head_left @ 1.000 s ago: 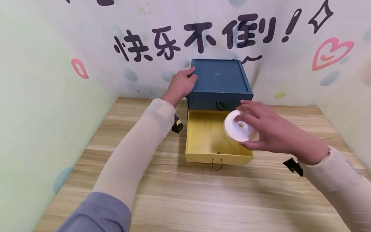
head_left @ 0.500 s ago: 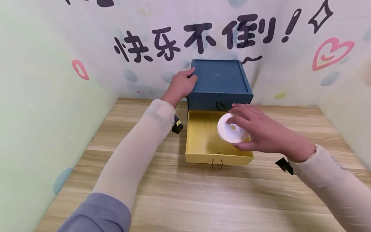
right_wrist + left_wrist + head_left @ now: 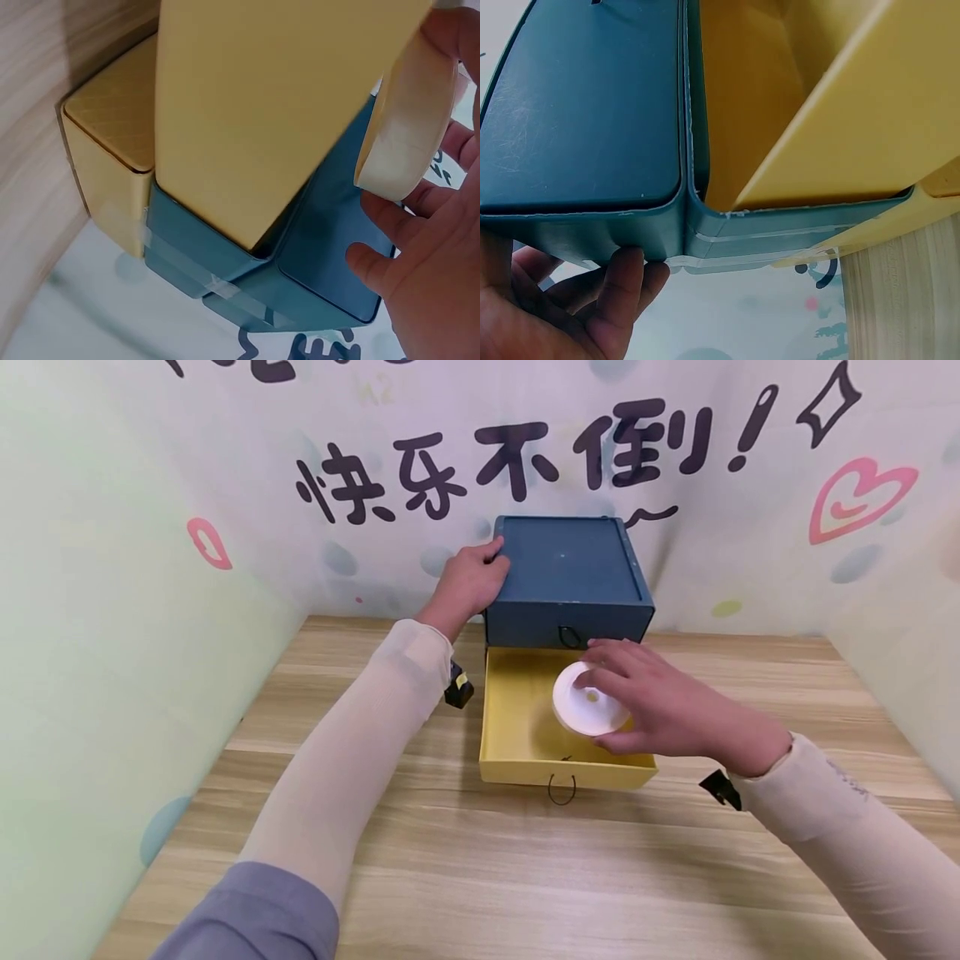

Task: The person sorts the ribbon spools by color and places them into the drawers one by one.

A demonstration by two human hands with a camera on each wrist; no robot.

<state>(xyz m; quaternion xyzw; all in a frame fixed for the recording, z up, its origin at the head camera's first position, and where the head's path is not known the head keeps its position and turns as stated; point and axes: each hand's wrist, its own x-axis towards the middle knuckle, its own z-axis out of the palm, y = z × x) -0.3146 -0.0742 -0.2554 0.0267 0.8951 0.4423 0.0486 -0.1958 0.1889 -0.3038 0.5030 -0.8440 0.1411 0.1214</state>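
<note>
My right hand (image 3: 663, 706) holds a white round dish-like piece (image 3: 573, 710) with a small hole in its middle, fingers at its upper rim and thumb below. The piece is over a pulled-out yellow drawer (image 3: 517, 710); in the right wrist view the round piece (image 3: 412, 120) shows its thick side wall, above the drawer's edge. A blue drawer box (image 3: 566, 560) sits on top. Against its left side rests my left hand (image 3: 471, 578), a finger at the top edge. In the left wrist view the left hand (image 3: 577, 307) shows fingers bent against the box wall.
The drawers stand on a wood-grain table (image 3: 450, 877), close to a printed back wall (image 3: 405, 552). A dark loop handle (image 3: 562, 789) hangs from the yellow drawer's front, another loop (image 3: 570, 636) from the blue one. Another yellow box section (image 3: 112, 120) lies beneath.
My right hand has moved left and slightly down, carrying the white round piece further over the yellow drawer. The left hand stays in place on the blue box.
</note>
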